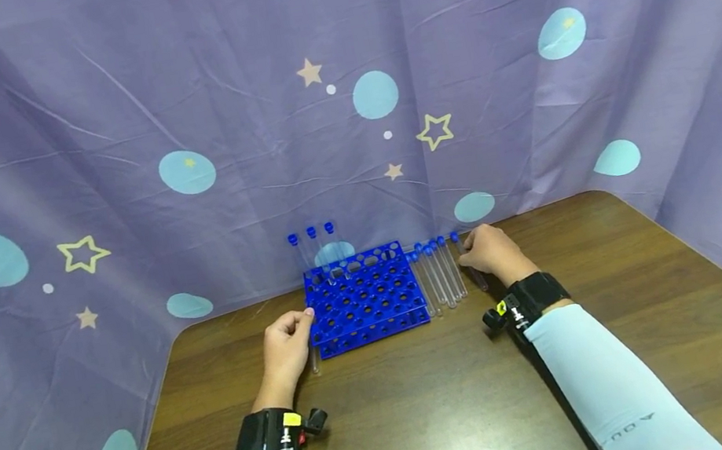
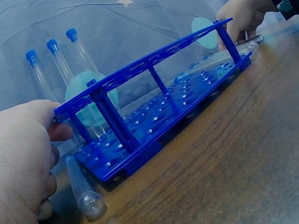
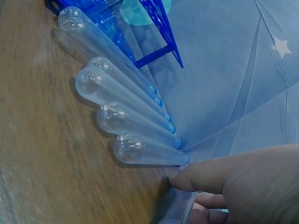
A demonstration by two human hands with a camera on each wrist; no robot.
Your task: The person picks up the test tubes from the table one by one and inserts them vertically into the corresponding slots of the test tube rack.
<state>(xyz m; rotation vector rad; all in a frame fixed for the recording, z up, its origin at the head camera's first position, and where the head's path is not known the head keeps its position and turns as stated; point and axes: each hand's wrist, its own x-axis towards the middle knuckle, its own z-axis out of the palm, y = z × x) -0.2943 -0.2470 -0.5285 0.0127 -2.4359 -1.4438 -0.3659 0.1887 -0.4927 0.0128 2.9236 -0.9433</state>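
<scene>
Blue rack (image 1: 365, 292), blue-capped clear tubes (image 1: 439, 272), star-patterned purple cloth (image 1: 103, 141)

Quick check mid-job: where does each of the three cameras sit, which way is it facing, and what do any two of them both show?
Head: worn on the head, looking forward and down at the table; both forearms, left hand and right hand show.
Left wrist: low beside the left hand, looking along the blue rack; the far right hand shows too.
Right wrist: low behind the right hand's fingers, facing the loose tubes.
Shared: all three show the blue rack.
</scene>
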